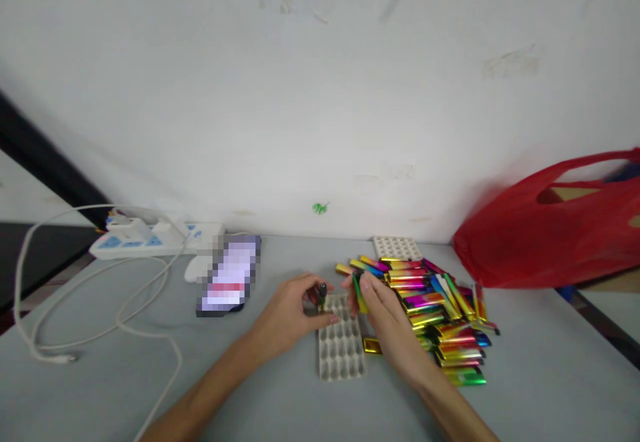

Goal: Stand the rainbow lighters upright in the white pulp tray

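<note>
A grey tray point(342, 347) with rows of small pockets lies in front of me. My left hand point(295, 309) is at its far left corner, thumb and fingers curled around a small upright stick with a dark top point(323, 291). Most of that stick is hidden, so its kind is unclear. To the right, my right hand point(384, 309) is closed on a shiny green-and-yellow lighter point(359, 293) with a dark end, held tilted above the tray's far right edge. Beside that hand is a loose pile of metallic multicoloured lighters point(425, 301). One gold lighter point(372, 346) lies against the tray's right side.
A second pocketed tray point(398, 248) rests near the wall behind the pile. At left are a phone point(230, 277), a white power strip point(150, 238) and a looping white cable point(120, 319). A red bag point(545, 229) stands at the right.
</note>
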A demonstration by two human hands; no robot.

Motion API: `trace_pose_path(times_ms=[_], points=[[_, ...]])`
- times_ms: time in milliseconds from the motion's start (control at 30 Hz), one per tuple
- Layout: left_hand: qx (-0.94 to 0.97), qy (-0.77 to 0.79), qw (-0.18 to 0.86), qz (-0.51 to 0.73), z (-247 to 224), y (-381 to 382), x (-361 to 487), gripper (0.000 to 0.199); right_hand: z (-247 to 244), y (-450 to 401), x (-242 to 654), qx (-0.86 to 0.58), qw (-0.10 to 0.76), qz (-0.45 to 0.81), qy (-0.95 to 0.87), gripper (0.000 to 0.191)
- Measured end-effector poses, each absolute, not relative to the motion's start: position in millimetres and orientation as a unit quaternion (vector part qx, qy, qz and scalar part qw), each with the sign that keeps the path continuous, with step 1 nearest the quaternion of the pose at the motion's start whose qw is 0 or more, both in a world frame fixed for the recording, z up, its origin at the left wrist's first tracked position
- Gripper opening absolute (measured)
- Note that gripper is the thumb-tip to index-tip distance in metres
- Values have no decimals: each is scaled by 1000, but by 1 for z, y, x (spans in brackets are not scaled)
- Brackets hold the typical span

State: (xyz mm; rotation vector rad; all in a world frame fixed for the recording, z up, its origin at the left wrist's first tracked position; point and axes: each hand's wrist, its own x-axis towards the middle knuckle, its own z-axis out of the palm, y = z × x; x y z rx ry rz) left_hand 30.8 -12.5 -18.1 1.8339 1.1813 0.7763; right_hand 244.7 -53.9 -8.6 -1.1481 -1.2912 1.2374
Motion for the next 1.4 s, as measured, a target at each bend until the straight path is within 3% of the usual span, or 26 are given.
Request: trace_pose_path(times_ms=[100,667,833,967,1133,1200,1400], points=[[717,470,411,309,-19,-11,30,32,-7,-53,245,-481,489,423,-592,40],[722,467,421,288,-19,-7,26,22,-8,-54,247,-461,409,325,-717,20],[732,459,416,284,-18,-7,25,23,-9,-56,245,-461,396,328,-723,24],[734,460,411,285,-19,-8,26,24,-11,-59,246,-469,407,342,-705,50],[736,465,401,286,-21,-8,28,18,0,-56,259,-474,393,292,-731,32],[736,466,399,287,-21,-7,29,17,10,-55,267,-475,349,280,-758,28],[738,466,393,290,-18,-9,29,18,31,-67,274,-527,108,166,-827,24]])
